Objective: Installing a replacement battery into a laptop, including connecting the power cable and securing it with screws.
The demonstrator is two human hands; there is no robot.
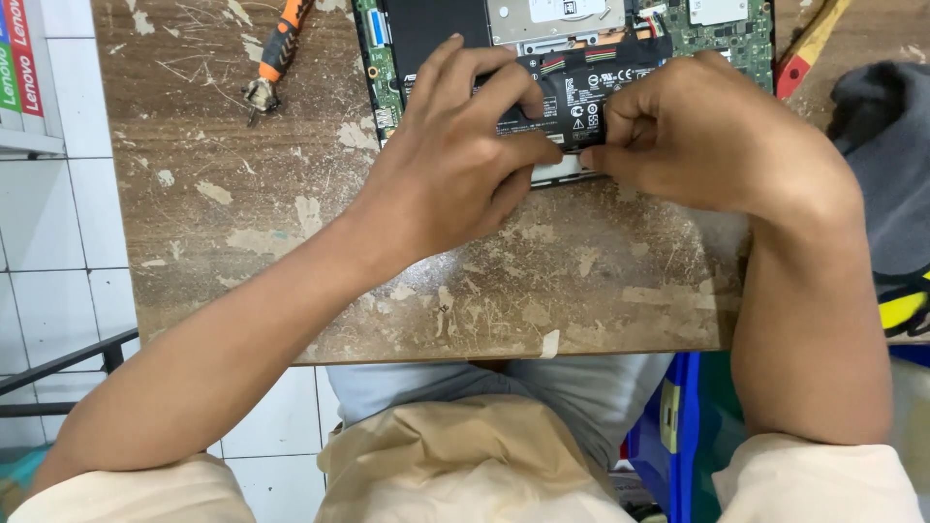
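Note:
An opened laptop [426, 24] lies upside down at the far edge of a worn wooden table [223, 203], its green circuit board and metal drive showing. A long black battery pack [581, 87] lies across its near edge. My left hand [450, 160] grips the battery's left part, with fingers curled over the top. My right hand [707, 131] pinches the battery's right end between thumb and fingers. The battery's middle shows between the two hands.
An orange-and-black hand tool [274, 53] lies at the far left of the table. A red-and-yellow tool [809, 48] pokes in at the far right, next to dark grey cloth [886, 145]. White floor tiles [58, 232] lie to the left and a blue crate [668, 426] stands below right.

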